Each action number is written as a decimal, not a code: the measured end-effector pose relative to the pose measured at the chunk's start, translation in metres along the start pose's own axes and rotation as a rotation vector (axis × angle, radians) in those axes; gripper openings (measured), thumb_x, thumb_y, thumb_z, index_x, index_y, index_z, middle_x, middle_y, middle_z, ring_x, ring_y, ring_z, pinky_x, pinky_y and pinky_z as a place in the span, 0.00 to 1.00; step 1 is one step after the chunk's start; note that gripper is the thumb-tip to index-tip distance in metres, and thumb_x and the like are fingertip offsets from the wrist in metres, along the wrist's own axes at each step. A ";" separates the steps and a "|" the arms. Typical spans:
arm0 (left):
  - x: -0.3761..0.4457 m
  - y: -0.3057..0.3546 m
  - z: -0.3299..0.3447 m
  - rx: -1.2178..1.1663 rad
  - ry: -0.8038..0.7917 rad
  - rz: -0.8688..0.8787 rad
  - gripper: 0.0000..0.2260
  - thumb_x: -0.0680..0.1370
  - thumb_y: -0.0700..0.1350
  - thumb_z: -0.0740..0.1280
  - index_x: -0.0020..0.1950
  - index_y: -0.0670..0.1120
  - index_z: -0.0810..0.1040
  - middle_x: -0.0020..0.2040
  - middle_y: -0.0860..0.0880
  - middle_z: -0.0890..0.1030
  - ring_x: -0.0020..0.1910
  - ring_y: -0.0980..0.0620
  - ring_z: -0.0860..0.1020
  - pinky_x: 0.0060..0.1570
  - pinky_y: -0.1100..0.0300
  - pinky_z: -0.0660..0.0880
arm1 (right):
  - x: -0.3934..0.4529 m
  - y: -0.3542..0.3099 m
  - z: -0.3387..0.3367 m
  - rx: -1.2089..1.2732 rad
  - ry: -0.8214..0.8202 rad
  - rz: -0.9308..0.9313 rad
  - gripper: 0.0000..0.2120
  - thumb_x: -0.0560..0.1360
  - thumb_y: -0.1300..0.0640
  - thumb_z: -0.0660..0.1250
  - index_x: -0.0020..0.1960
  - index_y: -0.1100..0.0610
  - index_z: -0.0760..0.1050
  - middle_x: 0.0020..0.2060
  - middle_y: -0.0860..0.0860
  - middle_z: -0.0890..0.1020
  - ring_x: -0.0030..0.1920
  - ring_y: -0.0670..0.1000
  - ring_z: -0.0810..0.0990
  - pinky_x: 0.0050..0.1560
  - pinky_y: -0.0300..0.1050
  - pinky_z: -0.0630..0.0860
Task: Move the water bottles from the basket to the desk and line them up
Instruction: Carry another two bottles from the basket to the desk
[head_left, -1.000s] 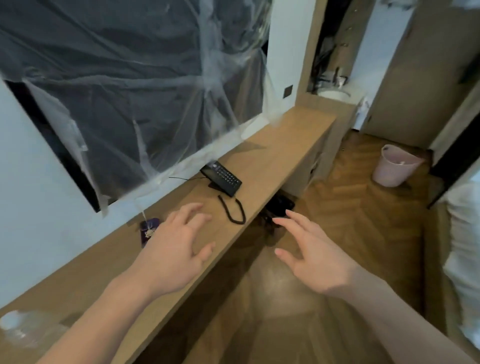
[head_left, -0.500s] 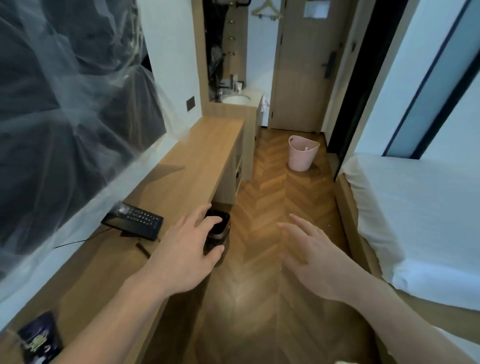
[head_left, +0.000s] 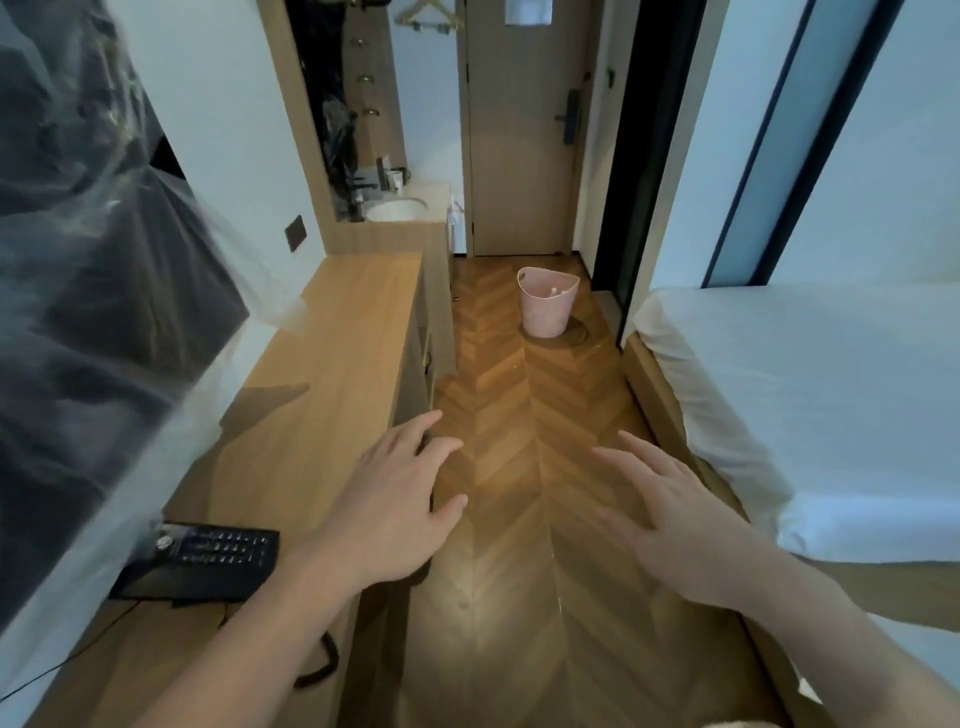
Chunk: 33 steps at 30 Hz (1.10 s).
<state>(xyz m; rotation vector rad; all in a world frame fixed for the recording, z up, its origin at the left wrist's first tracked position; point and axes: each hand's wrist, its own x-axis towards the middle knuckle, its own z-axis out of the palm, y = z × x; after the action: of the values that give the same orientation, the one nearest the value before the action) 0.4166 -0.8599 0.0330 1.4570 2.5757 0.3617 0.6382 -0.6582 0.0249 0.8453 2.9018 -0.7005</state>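
Observation:
A pink basket (head_left: 546, 302) stands on the wooden floor far ahead, near the door; something small and pale shows inside its rim, too small to identify. The long wooden desk (head_left: 332, 374) runs along the left wall. My left hand (head_left: 395, 504) hovers over the desk's front edge, fingers spread, holding nothing. My right hand (head_left: 670, 514) is out over the floor, fingers apart and empty. No water bottle is clearly visible.
A black telephone (head_left: 208, 558) with a cord sits on the near end of the desk. A plastic-wrapped screen (head_left: 93, 291) hangs on the left wall. A white bed (head_left: 810, 405) fills the right side. A sink counter (head_left: 397, 210) and a door (head_left: 519, 130) lie beyond the basket.
My view has swung from the desk and wall toward the corridor, so the basket now sits straight ahead. Both hands stay open and empty in front of me.

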 end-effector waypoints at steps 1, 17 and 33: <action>0.012 0.000 0.001 0.006 -0.009 0.013 0.27 0.83 0.60 0.63 0.81 0.59 0.62 0.84 0.57 0.50 0.83 0.52 0.52 0.81 0.49 0.55 | 0.007 0.006 -0.001 0.007 0.000 0.017 0.29 0.85 0.39 0.59 0.82 0.33 0.51 0.84 0.38 0.47 0.86 0.52 0.48 0.83 0.51 0.52; 0.246 0.038 0.008 0.037 0.019 0.005 0.27 0.82 0.62 0.63 0.80 0.60 0.63 0.85 0.57 0.51 0.83 0.51 0.53 0.81 0.48 0.56 | 0.191 0.134 -0.084 0.030 0.020 0.037 0.29 0.84 0.38 0.60 0.82 0.35 0.53 0.85 0.38 0.47 0.86 0.52 0.48 0.83 0.54 0.55; 0.437 0.018 0.012 0.089 0.009 -0.174 0.34 0.82 0.65 0.60 0.84 0.61 0.50 0.84 0.57 0.34 0.83 0.50 0.37 0.81 0.47 0.43 | 0.387 0.208 -0.149 -0.035 -0.043 0.016 0.34 0.84 0.36 0.58 0.85 0.36 0.47 0.85 0.40 0.42 0.86 0.51 0.41 0.83 0.53 0.47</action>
<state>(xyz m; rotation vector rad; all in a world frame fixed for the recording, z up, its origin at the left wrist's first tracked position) 0.2109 -0.4744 0.0184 1.2472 2.7320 0.2342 0.4297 -0.2444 0.0114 0.8387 2.8570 -0.6563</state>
